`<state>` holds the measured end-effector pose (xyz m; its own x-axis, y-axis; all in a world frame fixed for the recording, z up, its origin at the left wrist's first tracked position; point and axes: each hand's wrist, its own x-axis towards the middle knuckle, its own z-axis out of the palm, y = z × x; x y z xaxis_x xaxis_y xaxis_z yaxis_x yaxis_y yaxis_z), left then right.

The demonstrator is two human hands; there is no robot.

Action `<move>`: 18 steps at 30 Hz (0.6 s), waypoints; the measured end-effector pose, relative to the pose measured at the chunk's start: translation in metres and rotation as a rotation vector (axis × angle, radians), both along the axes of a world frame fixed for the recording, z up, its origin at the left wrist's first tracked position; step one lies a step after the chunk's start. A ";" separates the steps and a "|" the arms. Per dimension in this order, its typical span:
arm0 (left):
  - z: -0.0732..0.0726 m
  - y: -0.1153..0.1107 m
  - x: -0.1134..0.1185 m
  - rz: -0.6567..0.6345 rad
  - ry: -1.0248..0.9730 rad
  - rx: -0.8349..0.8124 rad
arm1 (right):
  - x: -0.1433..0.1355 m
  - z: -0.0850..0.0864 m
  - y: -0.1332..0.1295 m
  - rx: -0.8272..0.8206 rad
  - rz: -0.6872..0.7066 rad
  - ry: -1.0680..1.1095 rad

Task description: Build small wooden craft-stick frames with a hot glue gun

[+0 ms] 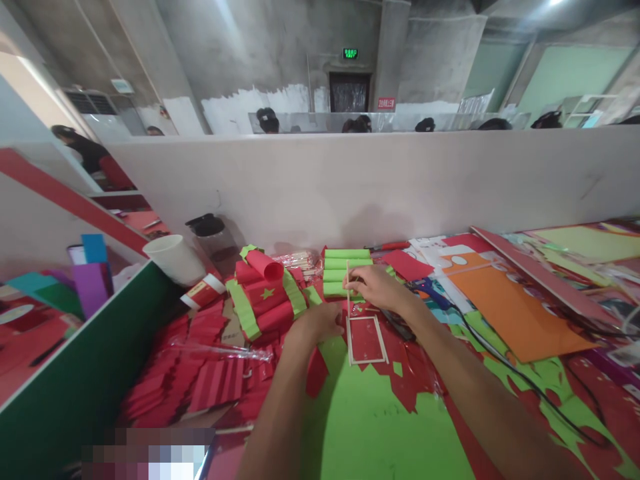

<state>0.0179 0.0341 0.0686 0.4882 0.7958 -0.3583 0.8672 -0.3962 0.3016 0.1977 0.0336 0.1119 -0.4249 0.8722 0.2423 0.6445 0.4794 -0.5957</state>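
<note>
Right hand (377, 288) fingers pinch an upright wooden stick (348, 287) at the stick frame's (367, 340) far-left corner; left hand (320, 321) fingers pressed together, touching the frame's left side.

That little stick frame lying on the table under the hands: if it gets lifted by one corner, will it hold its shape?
Probably not well. The stick frame is made of very thin sticks joined only at the corners, so it likely twists or comes apart. It looks very light and should slide easily on the green paper. The right hand pinches an upright stick at its corner.
</note>
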 end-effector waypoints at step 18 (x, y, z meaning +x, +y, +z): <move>0.021 -0.004 -0.009 0.048 0.064 0.056 | 0.019 0.016 -0.002 0.157 -0.158 -0.101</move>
<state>0.0090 0.0306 0.0898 0.4267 0.8373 -0.3419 0.9023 -0.3686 0.2236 0.2166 0.0319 0.1280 -0.3149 0.8849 0.3431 0.7712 0.4493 -0.4510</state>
